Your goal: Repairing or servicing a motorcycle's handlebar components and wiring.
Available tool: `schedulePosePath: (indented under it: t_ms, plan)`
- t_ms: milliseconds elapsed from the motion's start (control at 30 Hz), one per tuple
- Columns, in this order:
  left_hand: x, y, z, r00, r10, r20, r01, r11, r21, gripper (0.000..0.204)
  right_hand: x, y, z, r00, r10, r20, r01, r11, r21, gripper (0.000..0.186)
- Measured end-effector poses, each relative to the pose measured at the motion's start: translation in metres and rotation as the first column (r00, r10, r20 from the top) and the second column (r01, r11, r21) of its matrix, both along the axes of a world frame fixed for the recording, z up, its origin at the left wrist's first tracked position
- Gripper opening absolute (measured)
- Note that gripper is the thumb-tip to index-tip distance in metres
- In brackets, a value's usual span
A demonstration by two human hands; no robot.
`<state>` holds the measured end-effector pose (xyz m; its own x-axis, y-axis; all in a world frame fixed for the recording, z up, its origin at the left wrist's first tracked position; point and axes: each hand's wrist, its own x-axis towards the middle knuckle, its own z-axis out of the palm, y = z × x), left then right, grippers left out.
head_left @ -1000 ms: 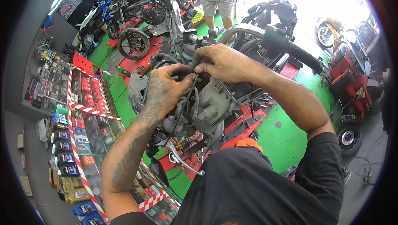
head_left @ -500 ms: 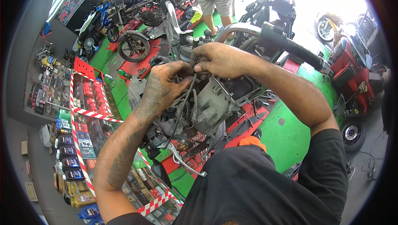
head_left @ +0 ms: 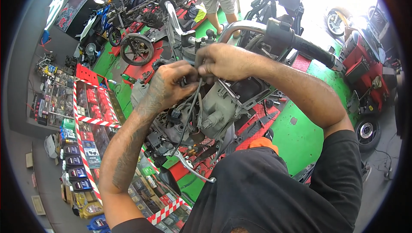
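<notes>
Both hands meet above a partly stripped motorcycle front. My left hand [head_left: 175,83] has bent fingers pinched at the upper end of a thin black cable [head_left: 187,119]. Against it, my right hand [head_left: 221,63] is closed with thumb and fingers on the same end; the exact grip is hidden between the fingers. The cable runs down past a grey plastic housing [head_left: 218,104]. Beyond my right hand, the handlebar [head_left: 242,28] bends toward a black grip [head_left: 315,52]. Below my left hand sit a dark master cylinder [head_left: 158,142] and a silver lever [head_left: 189,166].
A glass display case [head_left: 95,121] edged with red-and-white tape stands at left, with bottles [head_left: 77,173] beside it. Ahead, a person in shorts [head_left: 218,1] stands near other motorcycles [head_left: 137,46]. A loose wheel [head_left: 367,131] lies at right on the floor. Red panels cover parts of the green floor [head_left: 300,140].
The view has shifted slightly. Both hands stay together at the cable's end, the left fingers curling a little differently. The person ahead has shifted slightly.
</notes>
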<state>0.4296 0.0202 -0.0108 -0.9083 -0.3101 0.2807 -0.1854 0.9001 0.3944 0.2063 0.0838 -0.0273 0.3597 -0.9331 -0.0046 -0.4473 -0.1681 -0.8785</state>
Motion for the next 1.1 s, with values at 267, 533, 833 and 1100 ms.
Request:
schedulePosePath:
  t_ms: [267,533,833,1100]
  plan:
    - [0.007,0.004,-0.010,0.989,0.129,-0.069,-0.120,0.986,0.119,0.025,0.002,-0.002,0.001,0.999,-0.003,0.047,0.002,1.000,0.026,0.020]
    - [0.007,0.038,0.014,0.879,0.371,0.299,-0.455,0.469,0.757,0.030,0.007,0.004,0.006,0.997,-0.072,-0.001,0.072,0.995,-0.076,0.019]
    - [0.023,0.035,0.017,0.827,0.548,0.123,-0.529,0.687,0.499,0.024,0.000,-0.001,-0.003,0.980,-0.064,-0.188,0.021,0.975,-0.221,0.030]
    - [0.035,0.025,0.010,0.823,0.567,0.031,-0.512,0.716,0.474,0.023,0.003,0.002,-0.009,0.983,-0.089,-0.158,0.009,0.894,-0.447,0.036]
